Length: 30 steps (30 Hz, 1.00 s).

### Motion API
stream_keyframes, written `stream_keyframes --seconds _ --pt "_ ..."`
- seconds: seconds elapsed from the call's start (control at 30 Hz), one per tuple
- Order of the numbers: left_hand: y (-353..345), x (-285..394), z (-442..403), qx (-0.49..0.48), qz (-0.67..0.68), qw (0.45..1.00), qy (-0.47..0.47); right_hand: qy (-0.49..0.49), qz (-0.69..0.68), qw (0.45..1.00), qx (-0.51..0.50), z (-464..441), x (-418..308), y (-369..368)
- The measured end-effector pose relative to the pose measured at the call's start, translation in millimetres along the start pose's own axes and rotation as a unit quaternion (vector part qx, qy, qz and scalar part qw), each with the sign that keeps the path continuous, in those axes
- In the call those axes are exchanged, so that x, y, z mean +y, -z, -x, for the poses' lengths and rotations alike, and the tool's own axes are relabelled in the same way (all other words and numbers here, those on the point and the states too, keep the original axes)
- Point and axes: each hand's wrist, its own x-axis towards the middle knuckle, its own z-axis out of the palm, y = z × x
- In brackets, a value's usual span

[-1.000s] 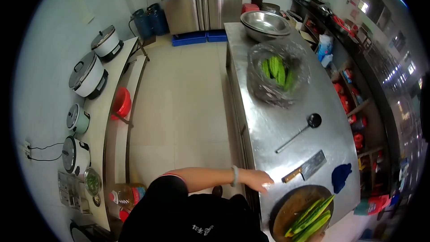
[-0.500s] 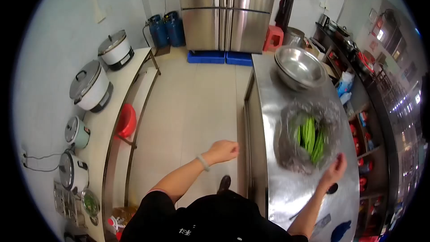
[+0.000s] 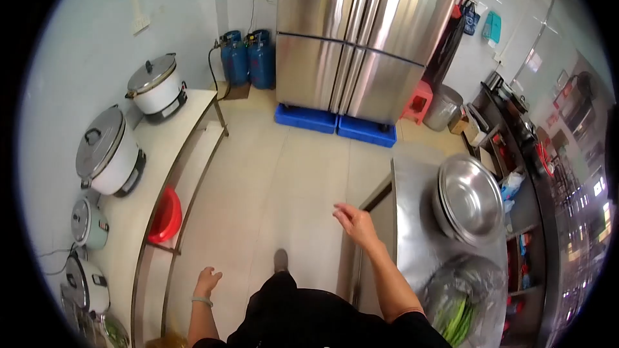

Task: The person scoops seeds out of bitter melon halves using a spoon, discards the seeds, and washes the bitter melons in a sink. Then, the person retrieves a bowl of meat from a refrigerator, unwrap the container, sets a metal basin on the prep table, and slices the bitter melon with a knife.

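Note:
My left hand (image 3: 207,281), with a pale bracelet at the wrist, hangs over the floor at the lower left. It is loosely open and holds nothing. My right hand (image 3: 354,224) is in the air beside the near side of the steel table (image 3: 412,219), fingers apart and bent, with nothing in them. On that table stand stacked metal basins (image 3: 474,200). Nearer to me lies a clear plastic bag (image 3: 477,274) with long green vegetables (image 3: 458,322) in it, cut off by the lower edge of the view.
Ahead stands a steel refrigerator (image 3: 361,45) on blue bases (image 3: 306,119), with blue gas cylinders (image 3: 261,61) to its left. Along the left wall a bench (image 3: 164,145) bears several rice cookers (image 3: 106,151); a red basin (image 3: 166,216) sits underneath. A red stool (image 3: 419,100) stands right of the refrigerator.
The view has moved forward and the refrigerator looks closer. My right hand has left the bag's side and swung left past the table edge. My left hand has dropped down and left.

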Motion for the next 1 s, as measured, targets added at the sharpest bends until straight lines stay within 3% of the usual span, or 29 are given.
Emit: stream_keyframes --seconds 0.1,0.23,0.4,0.47,0.53,0.57,0.63,0.7,0.77,0.83,0.87,0.93,1.0 --pt "10.3 70.7 -83.5 0.003 0.001 0.998 -0.058 -0.043 0.024 0.998 -0.031 -60.6 32.1 -16.7" --pt "6.4 236.9 -186.7 0.007 -0.071 0.966 -0.249 -0.123 -0.007 0.991 -0.051 -138.2 67.2 -15.9" --pt "-36.4 457.7 -267.3 -0.102 -0.057 0.928 -0.353 -0.151 -0.019 0.988 -0.025 -230.3 128.0 11.4" --pt "-66.9 516.3 -293.5 -0.124 -0.049 0.924 -0.358 -0.178 -0.08 0.981 0.014 -271.5 176.8 22.6" --pt "-93.1 554.8 -325.5 -0.193 -0.076 0.894 -0.398 -0.193 -0.057 0.98 0.012 -317.0 221.2 33.9" --pt "-101.0 569.5 -343.3 -0.191 -0.081 0.895 -0.395 -0.203 -0.072 0.976 0.042 -348.2 233.4 43.7" --pt "-121.1 590.3 -377.6 -0.283 -0.119 0.881 -0.36 -0.217 -0.09 0.969 0.072 -412.3 256.3 63.6" --pt "-123.2 612.0 -403.5 -0.294 -0.18 0.878 -0.334 -0.221 -0.141 0.959 0.106 -473.7 278.6 84.2" --pt "-122.8 646.4 -434.0 -0.298 -0.238 0.871 -0.309 -0.196 -0.109 0.967 0.12 -541.5 307.9 106.1" --pt "-113.5 680.8 -449.8 -0.248 -0.108 0.929 -0.253 -0.178 -0.076 0.973 0.128 -605.1 321.9 119.8" --pt "-110.6 698.0 -458.7 -0.249 -0.108 0.93 -0.249 -0.176 -0.062 0.973 0.139 -642.6 326.4 128.4" --pt "-104.5 737.0 -480.6 -0.244 0.018 0.942 -0.228 -0.172 -0.047 0.972 0.154 -715.0 326.8 147.7" --pt "-106.1 780.5 -509.6 -0.242 0.012 0.943 -0.229 -0.168 -0.016 0.972 0.165 -786.5 326.9 160.6"
